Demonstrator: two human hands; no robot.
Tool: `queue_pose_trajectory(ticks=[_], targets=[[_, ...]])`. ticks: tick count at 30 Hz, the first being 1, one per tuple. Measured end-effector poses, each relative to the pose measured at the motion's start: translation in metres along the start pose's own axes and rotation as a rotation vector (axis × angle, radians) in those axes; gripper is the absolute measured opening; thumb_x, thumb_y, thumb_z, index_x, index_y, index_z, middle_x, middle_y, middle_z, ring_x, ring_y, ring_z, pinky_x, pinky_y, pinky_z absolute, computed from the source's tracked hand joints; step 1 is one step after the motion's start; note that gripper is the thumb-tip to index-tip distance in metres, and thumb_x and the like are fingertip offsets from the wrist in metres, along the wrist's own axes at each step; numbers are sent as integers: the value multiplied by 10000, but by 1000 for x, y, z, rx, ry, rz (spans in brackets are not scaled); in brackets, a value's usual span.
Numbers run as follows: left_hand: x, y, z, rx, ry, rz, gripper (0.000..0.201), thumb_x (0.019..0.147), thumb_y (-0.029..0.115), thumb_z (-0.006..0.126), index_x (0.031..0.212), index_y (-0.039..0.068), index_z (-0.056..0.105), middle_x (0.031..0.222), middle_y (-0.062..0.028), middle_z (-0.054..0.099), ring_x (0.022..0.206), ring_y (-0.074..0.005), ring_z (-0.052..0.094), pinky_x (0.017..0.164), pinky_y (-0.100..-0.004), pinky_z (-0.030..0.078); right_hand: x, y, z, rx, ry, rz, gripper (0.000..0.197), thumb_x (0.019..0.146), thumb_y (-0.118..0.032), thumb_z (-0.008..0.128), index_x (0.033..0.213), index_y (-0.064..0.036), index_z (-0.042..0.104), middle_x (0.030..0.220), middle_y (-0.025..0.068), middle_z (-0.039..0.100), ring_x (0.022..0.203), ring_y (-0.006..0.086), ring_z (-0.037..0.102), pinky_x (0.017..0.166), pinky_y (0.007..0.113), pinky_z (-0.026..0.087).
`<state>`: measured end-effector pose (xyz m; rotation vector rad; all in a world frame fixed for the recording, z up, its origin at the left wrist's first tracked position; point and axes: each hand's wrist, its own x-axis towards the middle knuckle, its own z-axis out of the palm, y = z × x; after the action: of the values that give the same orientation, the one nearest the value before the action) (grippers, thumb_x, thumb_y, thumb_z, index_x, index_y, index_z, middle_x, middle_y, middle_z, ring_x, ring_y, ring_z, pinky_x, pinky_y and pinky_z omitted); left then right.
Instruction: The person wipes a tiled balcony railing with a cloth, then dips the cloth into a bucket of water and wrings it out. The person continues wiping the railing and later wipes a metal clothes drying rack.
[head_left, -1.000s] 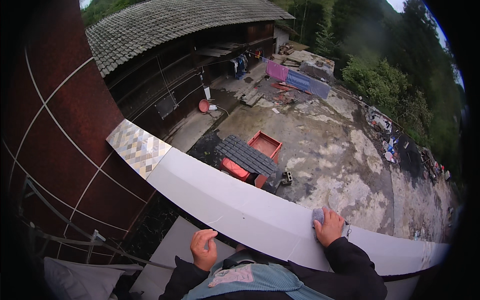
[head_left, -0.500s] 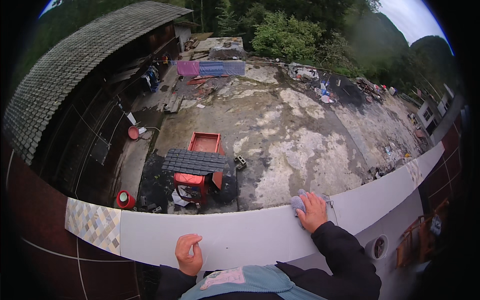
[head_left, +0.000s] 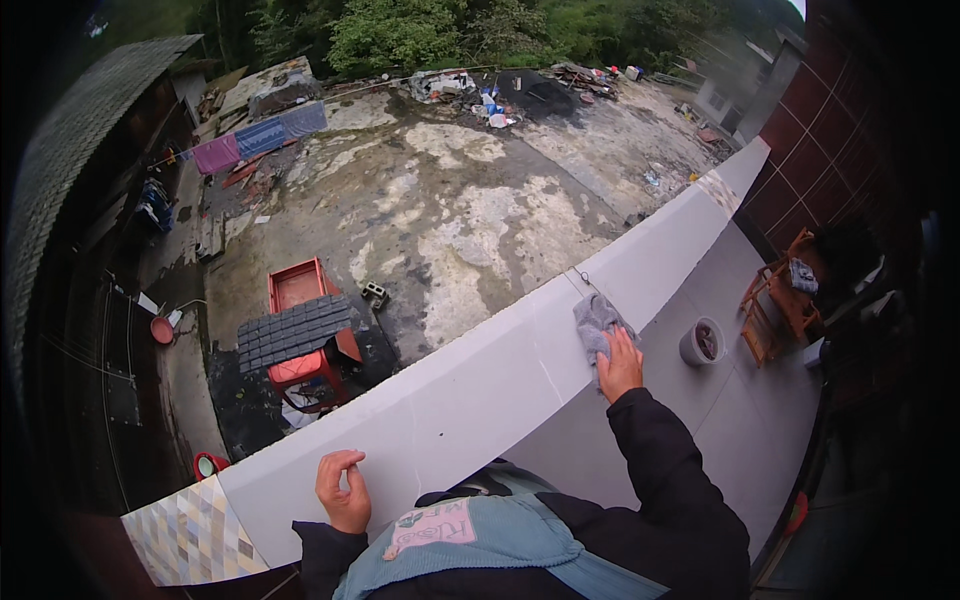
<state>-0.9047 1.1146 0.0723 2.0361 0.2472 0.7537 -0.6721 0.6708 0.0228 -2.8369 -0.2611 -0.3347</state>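
Observation:
A grey cloth (head_left: 596,322) lies bunched on the white ledge (head_left: 470,400), near its inner edge. My right hand (head_left: 621,364) rests on the cloth's near end, its fingers bent over the fabric and holding it against the ledge. At the lower left, my left hand (head_left: 343,490) hovers by the inner edge of the ledge. Its fingers are loosely curved, with a gap between thumb and forefinger and nothing seen between them. A thin wire loop (head_left: 582,277) sticks out at the outer edge just beyond the cloth.
Beyond the ledge the ground drops to a concrete yard (head_left: 480,220) with a red cart-like vehicle (head_left: 310,365). Patterned tiles (head_left: 195,535) cover the ledge's left end. On my side stand a white bucket (head_left: 703,342) and a wooden chair (head_left: 775,300).
My view has turned to the right. My right hand and the cloth have come from the outer edge across the ledge to its inner side. The left hand stays loosely curved.

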Motion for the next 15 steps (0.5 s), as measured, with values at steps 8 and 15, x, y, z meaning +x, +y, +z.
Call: queue_pose_trajectory(ticks=[8, 15], targets=[[11, -9, -6, -64, -75, 58, 222, 800, -135, 541, 904, 17, 665, 890, -126, 682, 859, -281, 660, 789, -346, 514, -55, 1, -17, 459, 258, 267, 313, 1012, -193, 518, 1176, 63, 591, 1038, 270, 663, 971, 413, 641, 843, 431, 497], [18, -10, -3, -71, -61, 39, 221, 798, -147, 531, 878, 16, 657, 872, -118, 679, 841, -266, 653, 779, -341, 510, -15, -20, -49, 509, 390, 272, 369, 1033, -247, 490, 1170, 86, 572, 999, 257, 667, 893, 384, 635, 802, 436, 493]])
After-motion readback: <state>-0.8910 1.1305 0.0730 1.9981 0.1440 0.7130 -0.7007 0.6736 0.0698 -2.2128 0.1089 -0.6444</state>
